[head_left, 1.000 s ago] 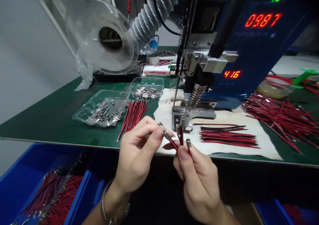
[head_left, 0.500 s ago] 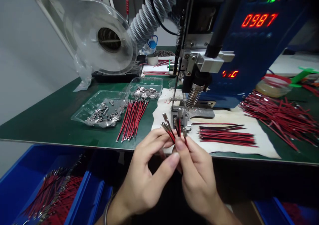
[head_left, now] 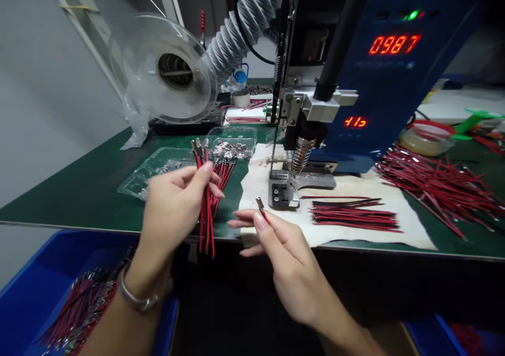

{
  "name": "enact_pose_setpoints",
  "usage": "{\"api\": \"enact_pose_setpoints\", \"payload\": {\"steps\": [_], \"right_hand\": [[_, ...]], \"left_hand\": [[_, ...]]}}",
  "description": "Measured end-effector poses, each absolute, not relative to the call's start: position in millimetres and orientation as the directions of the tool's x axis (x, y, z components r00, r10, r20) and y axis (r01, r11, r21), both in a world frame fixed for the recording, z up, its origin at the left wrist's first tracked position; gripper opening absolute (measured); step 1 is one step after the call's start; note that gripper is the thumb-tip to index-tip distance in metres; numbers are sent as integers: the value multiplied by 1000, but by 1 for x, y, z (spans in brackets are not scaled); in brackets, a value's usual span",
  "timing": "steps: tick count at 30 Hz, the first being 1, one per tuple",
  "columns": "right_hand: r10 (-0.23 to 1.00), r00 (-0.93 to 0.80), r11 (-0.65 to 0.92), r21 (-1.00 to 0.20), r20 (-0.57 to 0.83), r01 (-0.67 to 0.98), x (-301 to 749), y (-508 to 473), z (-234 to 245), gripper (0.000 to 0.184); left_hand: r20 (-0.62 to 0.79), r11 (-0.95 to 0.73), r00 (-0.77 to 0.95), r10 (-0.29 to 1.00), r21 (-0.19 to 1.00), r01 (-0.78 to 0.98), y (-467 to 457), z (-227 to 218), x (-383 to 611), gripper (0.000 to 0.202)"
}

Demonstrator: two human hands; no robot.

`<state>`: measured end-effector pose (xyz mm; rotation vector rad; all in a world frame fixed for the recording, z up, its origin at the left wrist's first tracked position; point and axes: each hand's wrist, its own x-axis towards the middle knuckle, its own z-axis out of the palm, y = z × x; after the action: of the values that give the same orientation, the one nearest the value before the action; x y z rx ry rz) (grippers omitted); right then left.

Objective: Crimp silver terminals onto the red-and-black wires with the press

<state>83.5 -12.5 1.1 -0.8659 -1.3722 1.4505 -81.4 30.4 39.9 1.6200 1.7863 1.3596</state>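
Note:
My left hand [head_left: 173, 204] is closed on a small bundle of red-and-black wires [head_left: 205, 209] with metal tips, held upright above the green table edge. My right hand [head_left: 272, 235] pinches a single red wire with a metal cap [head_left: 261, 206] between thumb and forefinger, in front of the grey fixture block [head_left: 282, 194] under the machine's heated head [head_left: 300, 153]. A loose row of red-and-black wires [head_left: 220, 180] lies on the mat behind my left hand.
Two clear trays of metal caps [head_left: 231, 144] sit beside a clear reel [head_left: 165, 69]. Cut wires [head_left: 355, 216] lie on white cloth; a larger pile [head_left: 437, 185] spreads right. A blue bin [head_left: 84, 298] of finished wires is below left. The blue machine [head_left: 386, 77] reads 0987.
My hands have parted: the left carried the bundle of capped wires up and to the left, while the right kept one wire near the fixture.

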Motion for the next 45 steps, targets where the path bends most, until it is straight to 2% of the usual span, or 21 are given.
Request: {"api": "enact_pose_setpoints", "payload": {"steps": [1,3,5,7,11,15,19,22,24,27,29,30,32,34,36,40,45], "right_hand": [[942,-319,64,-990,102,-129,86,-16,2,34],[937,-340,58,-995,81,-78,93,-21,4,34],[935,-350,46,-999,50,-21,98,-25,3,34],[945,-325,52,-998,36,40,104,-28,1,32],[967,-249,98,-986,62,134,116,-30,-4,34],[970,-232,114,-976,69,185,126,-26,-7,34],[961,-273,71,-995,50,66,127,-19,-4,31],[958,-270,96,-995,96,-12,124,-19,0,29],[956,-228,187,-982,185,-11,121,-20,2,26],[928,-148,348,-937,341,28,115,-22,4,21],[904,-126,414,-910,407,33,109,-22,5,23],[898,-124,427,-904,423,12,106,-22,5,25],[898,-120,417,-905,424,-82,100,-23,5,29],[902,-113,391,-900,416,-194,94,-22,5,30],[903,-109,379,-890,416,-255,89,-22,4,29],[903,-125,364,-887,411,-284,86,-19,4,27],[911,-173,308,-895,375,-323,90,-17,7,26]], "left_hand": [[366,-95,-247,897,708,700,39,46,-88,37],[362,-17,-147,921,412,911,57,55,-95,41],[291,22,-61,955,134,991,73,59,-96,40],[225,34,-23,974,-43,999,87,59,-91,40],[146,40,-18,989,-153,987,103,54,-80,43],[160,38,-5,987,-208,977,104,53,-76,44],[211,46,11,978,-261,964,98,51,-78,45],[216,89,-27,976,-281,956,95,49,-84,47],[222,100,-36,974,-284,954,90,48,-87,49],[379,89,-8,926,-196,976,70,48,-86,48],[462,-59,51,886,3,998,48,46,-80,45],[439,-203,119,891,151,967,35,45,-75,43],[312,-464,351,883,459,758,11,38,-65,31],[303,-535,446,842,581,614,-7,30,-56,15],[332,-548,445,832,619,562,-16,23,-49,8],[326,-547,461,826,661,513,-20,19,-48,13],[291,-539,483,826,657,527,-23,22,-54,10]]}}
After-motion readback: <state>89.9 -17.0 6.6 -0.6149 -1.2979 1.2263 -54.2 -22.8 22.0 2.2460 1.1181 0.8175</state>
